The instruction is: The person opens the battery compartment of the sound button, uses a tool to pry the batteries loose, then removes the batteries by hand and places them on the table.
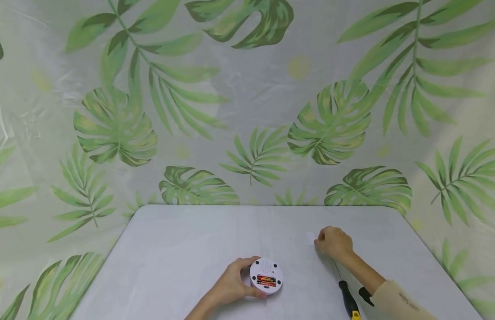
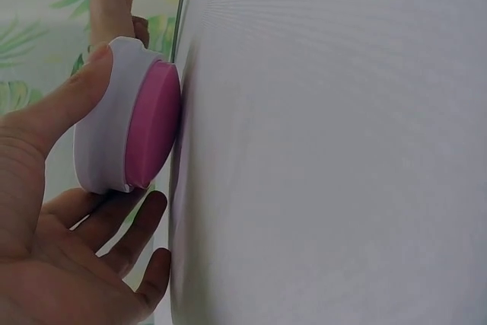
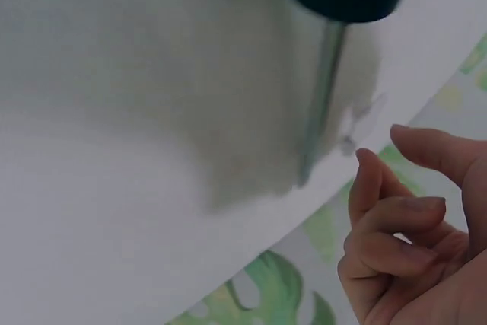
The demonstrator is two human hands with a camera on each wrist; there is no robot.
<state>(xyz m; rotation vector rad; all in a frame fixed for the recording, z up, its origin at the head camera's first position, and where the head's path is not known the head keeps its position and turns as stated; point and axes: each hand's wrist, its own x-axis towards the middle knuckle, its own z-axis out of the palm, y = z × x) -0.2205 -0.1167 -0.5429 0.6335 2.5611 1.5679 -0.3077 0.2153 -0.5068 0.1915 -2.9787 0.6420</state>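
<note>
My left hand (image 1: 233, 284) grips a round white battery-powered device (image 1: 265, 266) by its rim, thumb on one side and fingers on the other. Its underside faces up, showing a speaker grille, small dark feet and batteries (image 1: 266, 281) in an uncovered compartment. In the left wrist view the pink face (image 2: 156, 127) of the device is turned toward the table. Farther right, my right hand (image 1: 334, 242) is by a small whitish piece (image 1: 310, 238) on the table. Its thumb and index tips are apart in the right wrist view, with the other fingers curled; nothing shows between them.
A screwdriver (image 1: 349, 300) with a black and yellow handle lies below my right hand, shaft pointing away. Beside it is a black object (image 1: 365, 295), partly hidden by the right sleeve. The white table (image 1: 183, 240) ends at a leaf-patterned sheet (image 1: 255, 98).
</note>
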